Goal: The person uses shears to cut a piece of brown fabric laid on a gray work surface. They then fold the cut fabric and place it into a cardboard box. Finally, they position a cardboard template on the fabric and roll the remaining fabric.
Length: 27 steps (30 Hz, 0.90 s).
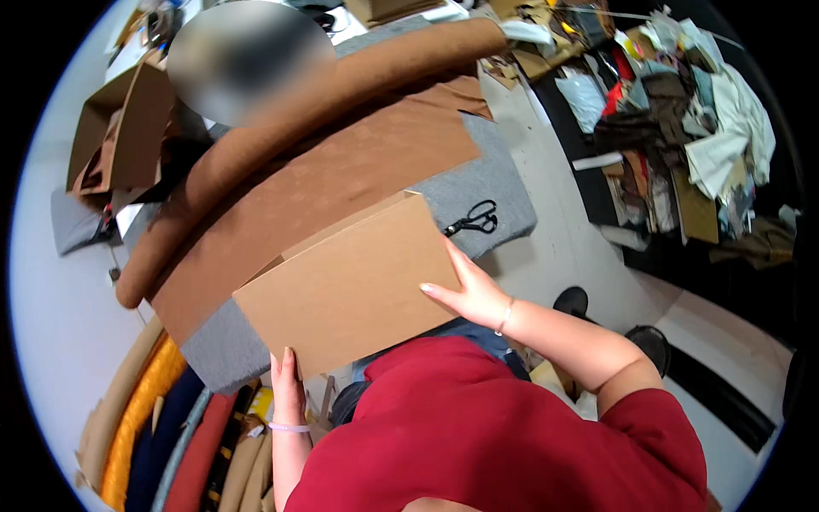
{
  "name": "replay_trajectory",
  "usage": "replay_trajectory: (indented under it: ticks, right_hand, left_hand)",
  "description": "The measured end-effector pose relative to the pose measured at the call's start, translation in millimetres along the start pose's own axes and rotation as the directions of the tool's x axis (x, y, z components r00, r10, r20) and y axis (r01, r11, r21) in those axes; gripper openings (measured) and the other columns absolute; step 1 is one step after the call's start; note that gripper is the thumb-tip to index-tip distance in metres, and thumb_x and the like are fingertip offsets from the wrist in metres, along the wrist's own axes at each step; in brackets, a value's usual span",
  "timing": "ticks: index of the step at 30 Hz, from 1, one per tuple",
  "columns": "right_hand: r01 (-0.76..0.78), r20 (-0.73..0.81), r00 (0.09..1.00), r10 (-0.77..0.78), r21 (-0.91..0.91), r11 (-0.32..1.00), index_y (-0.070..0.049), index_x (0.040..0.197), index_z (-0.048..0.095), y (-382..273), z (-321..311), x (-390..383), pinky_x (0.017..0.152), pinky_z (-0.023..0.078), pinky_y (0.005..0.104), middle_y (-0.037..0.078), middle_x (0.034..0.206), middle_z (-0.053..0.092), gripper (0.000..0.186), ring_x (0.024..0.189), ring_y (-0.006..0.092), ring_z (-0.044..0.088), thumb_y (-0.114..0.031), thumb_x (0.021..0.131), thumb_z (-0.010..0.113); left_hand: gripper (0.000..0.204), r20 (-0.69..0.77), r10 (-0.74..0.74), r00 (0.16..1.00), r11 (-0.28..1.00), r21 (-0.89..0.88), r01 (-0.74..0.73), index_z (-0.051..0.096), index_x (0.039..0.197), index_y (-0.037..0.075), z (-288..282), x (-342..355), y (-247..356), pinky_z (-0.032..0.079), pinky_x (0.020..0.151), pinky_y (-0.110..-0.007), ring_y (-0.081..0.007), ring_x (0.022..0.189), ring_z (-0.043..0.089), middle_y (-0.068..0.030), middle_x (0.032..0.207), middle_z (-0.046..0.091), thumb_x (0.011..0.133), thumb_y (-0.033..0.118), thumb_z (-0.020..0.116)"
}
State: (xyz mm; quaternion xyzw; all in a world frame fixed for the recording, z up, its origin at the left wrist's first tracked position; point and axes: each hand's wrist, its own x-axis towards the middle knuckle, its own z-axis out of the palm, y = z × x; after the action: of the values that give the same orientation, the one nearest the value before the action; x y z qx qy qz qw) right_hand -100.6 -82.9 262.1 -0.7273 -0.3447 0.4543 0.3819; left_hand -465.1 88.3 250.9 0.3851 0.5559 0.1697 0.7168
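Observation:
Both my hands hold a plain brown cardboard box (350, 290) in front of my body, tilted, its broad flat side facing me. My left hand (288, 384) grips its lower left corner. At its right edge, my right hand (471, 292) has the thumb on the near face and the other fingers partly hidden behind. A narrow strip of the box's far side shows along the top edge. Beyond it, brown suede-like fabric (341, 171) lies spread on a grey-covered table (503, 171). Black-handled scissors (473, 220) rest on the grey cover, close to my right hand.
A thick roll of brown fabric (256, 141) runs across the table's far side. An open cardboard carton (128, 128) stands at the left. Several coloured fabric rolls (162, 418) lean at lower left. Black shelving at right carries heaped cloth scraps (665, 111).

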Motion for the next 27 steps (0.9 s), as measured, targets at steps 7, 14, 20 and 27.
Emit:
replay_trajectory:
  ticks: [7,14,20,27]
  right_hand:
    - [-0.023,0.112,0.993,0.024,-0.011,1.0,0.001,0.155,0.015,-8.6,26.5,34.0,0.119,0.027,0.0381,0.025,0.156,0.029,0.084,0.147,0.0351,0.029,-0.038,0.096,0.061]
    - [-0.106,0.18,0.981,0.069,0.203,0.974,-0.006,0.141,0.051,58.7,17.9,56.2,0.113,0.036,0.0381,0.018,0.141,0.054,0.044,0.132,0.0307,0.05,-0.025,0.103,0.043]
    - [-0.05,-0.154,0.982,-0.108,-0.767,0.64,-0.009,0.112,0.063,218.2,-68.1,55.5,0.099,0.044,0.042,0.009,0.118,0.061,0.029,0.114,0.0287,0.057,-0.004,0.086,0.052]
    - [0.099,0.081,0.995,-0.057,-0.879,0.467,-0.009,0.106,0.061,220.6,-86.6,64.5,0.099,0.042,0.0401,0.009,0.106,0.057,0.023,0.109,0.0266,0.056,-0.007,0.083,0.057]
  left_hand:
    - [0.063,-0.068,-0.097,0.993,0.995,-0.045,0.094,0.034,0.151,0.007,-40.1,33.8,7.2,0.036,0.112,-0.039,-0.0243,0.134,0.044,-0.0084,0.149,0.044,0.1,0.036,0.059]
    - [0.067,-0.082,-0.111,0.99,0.986,0.116,0.12,0.03,0.152,0.003,-67.6,38.5,1.7,0.035,0.111,-0.037,-0.0229,0.134,0.043,-0.0107,0.15,0.042,0.102,0.04,0.054]
    - [0.068,-0.185,0.104,0.977,0.937,0.349,-0.033,0.026,0.153,0.003,-57.2,33.2,8.6,0.026,0.117,-0.04,-0.0272,0.143,0.033,-0.0132,0.156,0.033,0.101,0.032,0.058]
    - [0.068,0.421,0.565,0.71,-0.09,0.886,-0.454,0.036,0.148,0.002,49.2,66.3,125.1,0.016,0.121,-0.049,-0.0368,0.145,0.03,-0.0182,0.153,0.038,0.09,0.019,0.066]
